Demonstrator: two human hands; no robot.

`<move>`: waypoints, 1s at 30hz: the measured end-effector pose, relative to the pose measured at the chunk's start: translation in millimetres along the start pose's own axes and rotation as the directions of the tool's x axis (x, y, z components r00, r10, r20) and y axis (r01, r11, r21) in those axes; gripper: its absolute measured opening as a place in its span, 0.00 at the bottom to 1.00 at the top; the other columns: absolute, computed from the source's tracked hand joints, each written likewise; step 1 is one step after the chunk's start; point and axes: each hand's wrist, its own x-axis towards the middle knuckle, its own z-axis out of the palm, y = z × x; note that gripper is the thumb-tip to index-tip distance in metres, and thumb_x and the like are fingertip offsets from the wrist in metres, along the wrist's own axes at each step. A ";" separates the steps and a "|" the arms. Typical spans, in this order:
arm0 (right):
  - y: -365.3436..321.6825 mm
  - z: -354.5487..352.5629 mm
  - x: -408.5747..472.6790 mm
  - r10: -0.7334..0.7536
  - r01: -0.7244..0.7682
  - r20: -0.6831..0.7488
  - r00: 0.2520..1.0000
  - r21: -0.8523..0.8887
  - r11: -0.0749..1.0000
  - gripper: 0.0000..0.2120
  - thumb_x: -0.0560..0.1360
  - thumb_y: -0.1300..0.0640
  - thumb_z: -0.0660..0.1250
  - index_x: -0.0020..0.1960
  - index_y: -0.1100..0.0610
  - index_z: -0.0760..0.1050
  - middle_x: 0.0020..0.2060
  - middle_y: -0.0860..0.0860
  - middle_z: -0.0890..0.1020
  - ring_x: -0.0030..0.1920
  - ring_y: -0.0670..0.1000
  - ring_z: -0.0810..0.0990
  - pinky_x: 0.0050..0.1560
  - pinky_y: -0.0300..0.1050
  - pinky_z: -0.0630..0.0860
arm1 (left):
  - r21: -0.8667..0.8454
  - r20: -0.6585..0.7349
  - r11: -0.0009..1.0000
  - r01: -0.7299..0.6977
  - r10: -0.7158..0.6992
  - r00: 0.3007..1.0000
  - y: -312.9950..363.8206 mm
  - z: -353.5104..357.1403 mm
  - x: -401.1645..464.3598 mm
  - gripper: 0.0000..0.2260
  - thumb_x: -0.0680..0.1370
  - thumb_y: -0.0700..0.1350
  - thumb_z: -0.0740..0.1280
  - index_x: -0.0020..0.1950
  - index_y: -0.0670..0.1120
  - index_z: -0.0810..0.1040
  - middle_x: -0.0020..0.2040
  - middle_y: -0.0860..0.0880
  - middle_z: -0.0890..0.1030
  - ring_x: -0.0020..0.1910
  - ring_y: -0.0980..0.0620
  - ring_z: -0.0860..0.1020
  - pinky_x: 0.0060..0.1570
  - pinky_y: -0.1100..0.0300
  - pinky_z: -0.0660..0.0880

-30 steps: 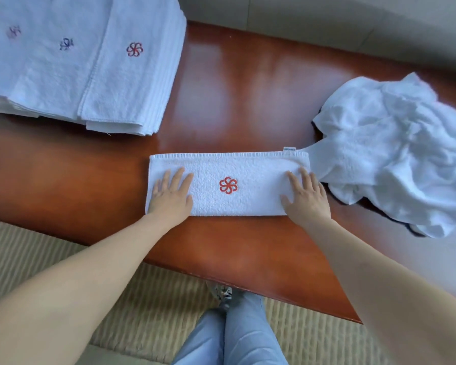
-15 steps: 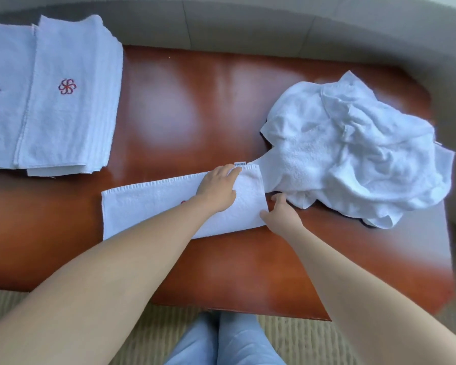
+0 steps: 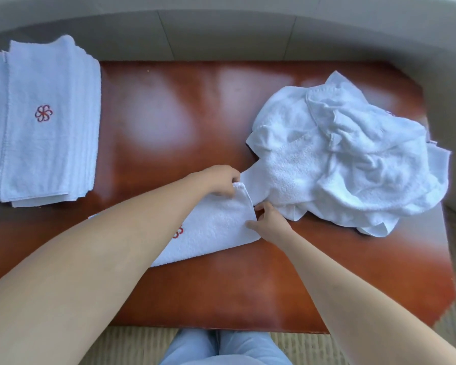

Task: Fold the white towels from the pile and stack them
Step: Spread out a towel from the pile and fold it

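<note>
A white towel (image 3: 216,227) folded into a long strip lies near the front middle of the table, with part of its red flower mark showing beside my left forearm. My left hand (image 3: 220,180) pinches the strip's far right corner and has it raised a little. My right hand (image 3: 267,219) pinches its near right corner. The loose pile of white towels (image 3: 348,154) lies crumpled just to the right, touching the strip's end. A stack of folded towels (image 3: 45,122) with a red flower mark sits at the far left.
The red-brown wooden table (image 3: 182,114) has bare surface between the stack and the pile. A grey wall rises behind it. Woven matting and my blue-trousered knees (image 3: 221,349) lie below the front edge.
My left hand crossed from the strip's left end to its right end. Both hands went from lying flat on the towel to pinching its right corners, and the far corner has lifted. The view shifted right.
</note>
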 end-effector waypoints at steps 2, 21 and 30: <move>-2.2 -1.6 -1.2 0.029 -0.028 0.071 0.997 -0.023 0.999 0.15 0.72 0.53 0.73 0.55 0.55 0.74 0.43 0.48 0.77 0.40 0.48 0.77 0.38 0.41 0.71 | -0.092 0.043 0.994 -0.052 0.056 0.997 -6.8 -8.3 -10.4 0.08 0.72 0.38 0.68 0.43 0.50 0.73 0.41 0.51 0.75 0.33 0.51 0.70 0.32 0.58 0.64; -248.5 -4.3 -145.1 -0.380 0.283 -0.183 0.907 -0.404 0.870 0.11 0.71 0.55 0.70 0.39 0.60 0.72 0.33 0.53 0.75 0.33 0.54 0.73 0.33 0.45 0.67 | -0.381 -0.575 0.895 -0.230 -0.035 0.817 -162.5 -73.1 -266.4 0.07 0.74 0.40 0.74 0.47 0.52 0.83 0.37 0.59 0.79 0.35 0.63 0.75 0.32 0.68 0.69; -364.9 98.7 -297.5 -0.584 0.423 -0.300 0.755 -0.457 0.782 0.03 0.67 0.51 0.70 0.39 0.47 0.77 0.32 0.46 0.79 0.32 0.48 0.76 0.30 0.41 0.68 | -0.394 -0.706 0.843 -0.366 -0.024 0.707 -262.8 -65.3 -450.9 0.08 0.73 0.39 0.74 0.39 0.51 0.82 0.32 0.59 0.80 0.30 0.65 0.77 0.33 0.70 0.73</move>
